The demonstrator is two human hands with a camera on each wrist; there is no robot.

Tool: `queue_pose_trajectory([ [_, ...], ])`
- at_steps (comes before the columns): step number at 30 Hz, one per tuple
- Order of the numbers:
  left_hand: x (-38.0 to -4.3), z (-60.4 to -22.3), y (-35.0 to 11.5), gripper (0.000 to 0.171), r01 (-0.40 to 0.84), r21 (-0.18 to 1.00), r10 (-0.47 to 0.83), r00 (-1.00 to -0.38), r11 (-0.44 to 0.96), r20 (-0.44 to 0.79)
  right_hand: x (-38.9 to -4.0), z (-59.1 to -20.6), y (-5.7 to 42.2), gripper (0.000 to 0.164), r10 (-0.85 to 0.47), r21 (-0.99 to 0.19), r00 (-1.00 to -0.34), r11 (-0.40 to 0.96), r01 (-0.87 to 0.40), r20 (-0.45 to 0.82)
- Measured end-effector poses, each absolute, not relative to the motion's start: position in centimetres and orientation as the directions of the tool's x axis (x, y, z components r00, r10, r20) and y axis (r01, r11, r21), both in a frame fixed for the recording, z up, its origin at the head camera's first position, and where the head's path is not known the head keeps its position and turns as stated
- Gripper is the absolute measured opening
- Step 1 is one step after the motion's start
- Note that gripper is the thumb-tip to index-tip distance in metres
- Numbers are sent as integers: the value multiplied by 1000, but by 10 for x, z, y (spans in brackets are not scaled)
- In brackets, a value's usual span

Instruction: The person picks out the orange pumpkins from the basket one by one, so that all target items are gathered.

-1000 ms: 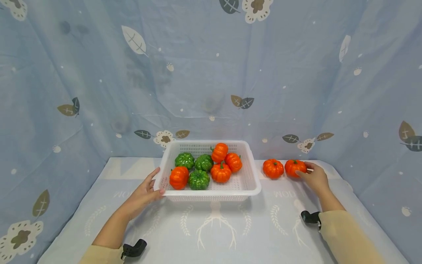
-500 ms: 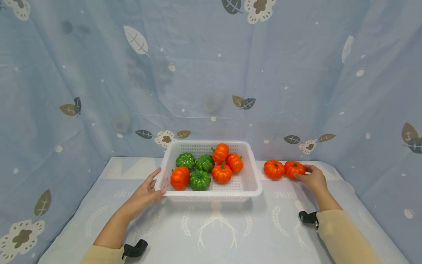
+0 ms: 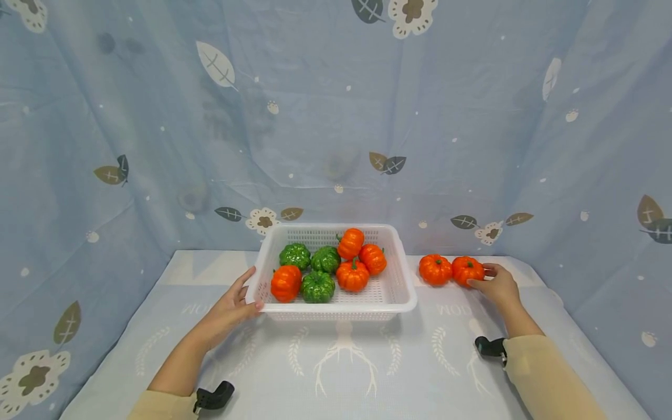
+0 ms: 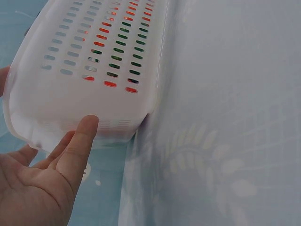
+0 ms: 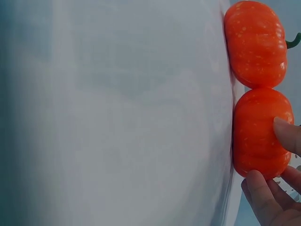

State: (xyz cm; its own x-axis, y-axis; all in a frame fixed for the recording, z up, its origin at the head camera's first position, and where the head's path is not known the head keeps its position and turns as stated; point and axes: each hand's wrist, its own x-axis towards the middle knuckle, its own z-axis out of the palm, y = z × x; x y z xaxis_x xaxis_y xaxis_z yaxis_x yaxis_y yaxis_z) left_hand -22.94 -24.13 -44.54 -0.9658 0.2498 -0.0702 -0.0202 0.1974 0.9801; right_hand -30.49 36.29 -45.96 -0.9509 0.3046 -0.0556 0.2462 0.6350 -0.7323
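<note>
My right hand (image 3: 500,287) grips an orange pumpkin (image 3: 468,271) on the table at right, its thumb on the near side and fingers round the right side. A second orange pumpkin (image 5: 255,44) sits directly against it in the right wrist view, green stem showing. My left hand (image 3: 227,315) holds the left end of a white plastic basket (image 3: 336,307), thumb at the near corner and fingers along the side. In the left wrist view a fingertip (image 4: 88,123) lies at the slotted basket wall. Inside are several green pumpkins (image 3: 317,287) and several orange ones (image 3: 352,275).
A pale printed cloth covers the table (image 3: 341,373). Blue patterned curtain (image 3: 315,128) hangs at the back and both sides, close behind the basket. A black device (image 3: 214,396) sits at the left wrist, another black device (image 3: 490,347) at the right.
My right hand has slid its orange pumpkin slightly left, closing the narrow gap to the other pumpkin. The left hand and the basket stay in place.
</note>
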Motion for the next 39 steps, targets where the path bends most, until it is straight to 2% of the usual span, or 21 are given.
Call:
queue_pose_trajectory([
  [10,-230,-444,-240,95,-29,979,243,-967,204,-80,-299,-450,366,71,293,-733,-955,641,228,-41],
  [17,-230,-445,-240,96,-26,977,246,-966,212,-79,-288,-425,359,63,279,-752,-960,628,200,-23],
  [22,-229,-445,-240,97,-38,973,225,-970,227,-91,-280,-405,345,63,243,-775,-970,614,151,4],
  [30,-229,-446,-240,94,-18,970,217,-973,244,-73,-272,-373,318,62,128,-769,-991,637,49,43],
  [33,-229,-446,-239,93,-5,966,214,-975,260,-62,-272,-361,302,56,63,-767,-996,642,-4,59],
  [39,-229,-444,-238,92,0,962,216,-974,275,-62,-276,-335,261,57,-44,-764,-998,642,-60,42],
])
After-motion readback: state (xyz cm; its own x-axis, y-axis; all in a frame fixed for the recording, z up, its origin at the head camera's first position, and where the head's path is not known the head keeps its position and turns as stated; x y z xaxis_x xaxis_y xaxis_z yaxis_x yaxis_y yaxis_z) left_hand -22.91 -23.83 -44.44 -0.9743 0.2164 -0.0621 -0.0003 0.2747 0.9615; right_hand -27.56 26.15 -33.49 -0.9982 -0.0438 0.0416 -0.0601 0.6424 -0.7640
